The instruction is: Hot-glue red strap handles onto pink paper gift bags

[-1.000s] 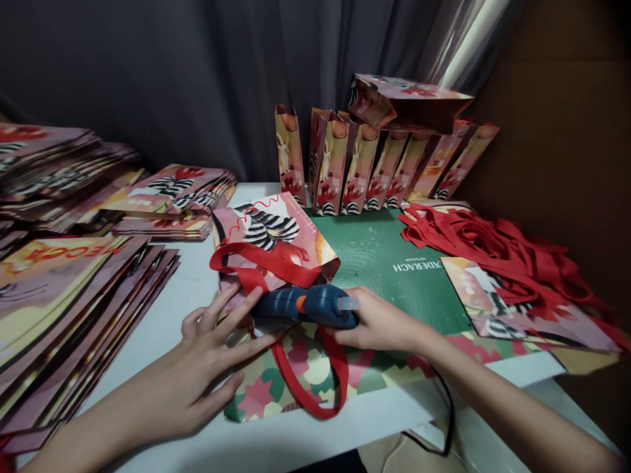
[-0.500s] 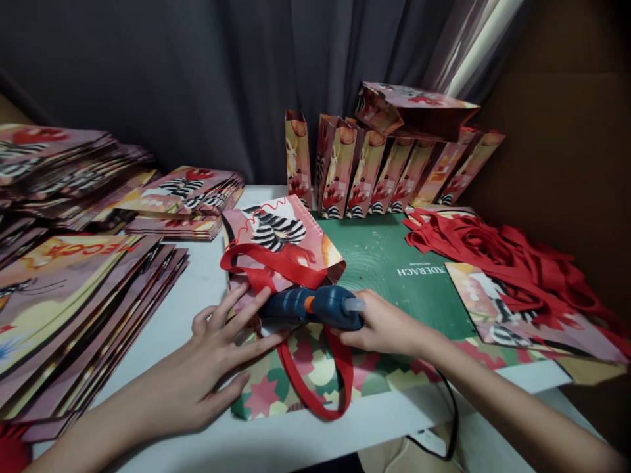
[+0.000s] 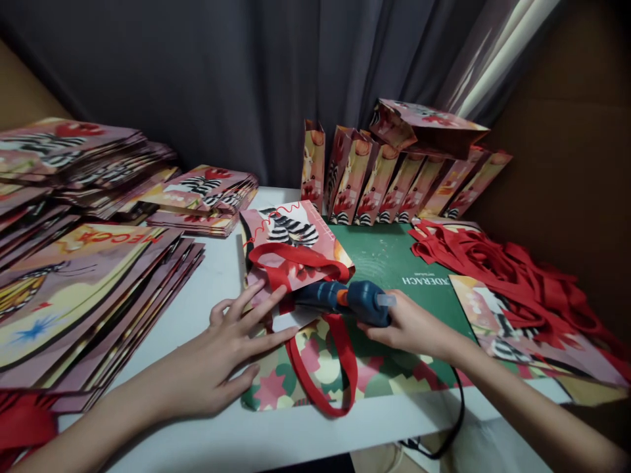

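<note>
My right hand point(image 3: 407, 325) is wrapped around a blue glue gun point(image 3: 369, 303) with an orange ring and a clear glue stick out of its back end. Its nose points left, into the mouth of a zebra-print paper bag point(image 3: 290, 230); the tip is hidden. With fingers spread, my left hand point(image 3: 236, 345) presses lightly on the bag's near edge, beside a white inner flap point(image 3: 290, 320). One red ribbon handle point(image 3: 266, 251) lies over the bag's face. Another red handle point(image 3: 351, 374) loops toward me over a patterned sheet point(image 3: 269, 387).
Flat bags lie in stacks point(image 3: 98, 276) at the left. Several finished-looking bags point(image 3: 355, 177) stand in a row at the back, one lying on top. A heap of red ribbons point(image 3: 507, 263) covers the right side. The gun's black cord point(image 3: 461, 414) hangs over the near edge.
The glue gun has slid a little to the right relative to the bag, and more of the white flap shows. My left hand stays on the bag; the whole view has shifted slightly.
</note>
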Demonstrator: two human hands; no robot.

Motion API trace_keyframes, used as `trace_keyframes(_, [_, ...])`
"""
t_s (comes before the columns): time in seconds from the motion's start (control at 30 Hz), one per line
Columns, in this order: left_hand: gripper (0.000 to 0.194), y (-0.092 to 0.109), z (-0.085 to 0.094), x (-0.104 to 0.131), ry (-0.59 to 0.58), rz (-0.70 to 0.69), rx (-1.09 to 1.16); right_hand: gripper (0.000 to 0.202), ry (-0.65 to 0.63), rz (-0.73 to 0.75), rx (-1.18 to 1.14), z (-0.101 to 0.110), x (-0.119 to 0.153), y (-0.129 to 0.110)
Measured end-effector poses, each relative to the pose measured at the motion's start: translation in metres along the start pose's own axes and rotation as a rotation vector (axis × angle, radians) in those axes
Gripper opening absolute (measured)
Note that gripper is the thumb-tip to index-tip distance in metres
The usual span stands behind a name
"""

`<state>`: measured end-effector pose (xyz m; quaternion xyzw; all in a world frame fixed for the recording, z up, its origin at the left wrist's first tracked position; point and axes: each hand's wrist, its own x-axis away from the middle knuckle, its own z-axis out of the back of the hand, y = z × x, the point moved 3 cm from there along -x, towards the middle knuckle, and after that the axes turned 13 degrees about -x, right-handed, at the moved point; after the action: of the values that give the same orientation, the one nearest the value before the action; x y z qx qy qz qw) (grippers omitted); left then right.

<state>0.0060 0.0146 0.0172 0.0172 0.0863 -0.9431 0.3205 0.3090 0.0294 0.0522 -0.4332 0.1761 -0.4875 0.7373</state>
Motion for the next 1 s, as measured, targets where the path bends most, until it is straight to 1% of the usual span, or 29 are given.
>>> trace_keyframes(0.13, [0.071,0.0,0.001,0.0,0.006,-0.012,0.01,0.01,0.021,-0.028,0.065,0.007,0.004,-0.002])
trace_keyframes(0.23, [0.077,0.002,0.005,-0.004,-0.018,-0.012,0.038,0.008,0.03,-0.05,0.11,0.012,0.007,-0.003])
trace_keyframes(0.33, [0.078,0.003,0.009,-0.007,-0.035,-0.001,0.071,0.008,0.03,-0.083,0.158,0.018,0.011,-0.005])
trace_keyframes(0.47, [0.076,0.004,0.008,-0.007,-0.03,0.019,0.114,0.013,0.056,-0.096,0.246,0.024,0.015,-0.014])
trace_keyframes(0.57, [0.077,0.004,0.006,-0.005,-0.034,0.024,0.154,0.01,0.086,-0.147,0.313,0.027,0.017,-0.023])
trace_keyframes(0.7, [0.081,0.005,0.007,-0.004,-0.051,0.03,0.182,0.01,0.107,-0.177,0.388,0.028,0.018,-0.031])
trace_keyframes(0.83, [0.08,0.007,0.013,-0.006,-0.074,0.045,0.202,0.011,0.11,-0.172,0.438,0.026,0.018,-0.03])
trace_keyframes(1.0, [0.079,0.008,0.017,-0.008,-0.059,0.05,0.214,0.011,0.119,-0.181,0.5,0.02,0.02,-0.039])
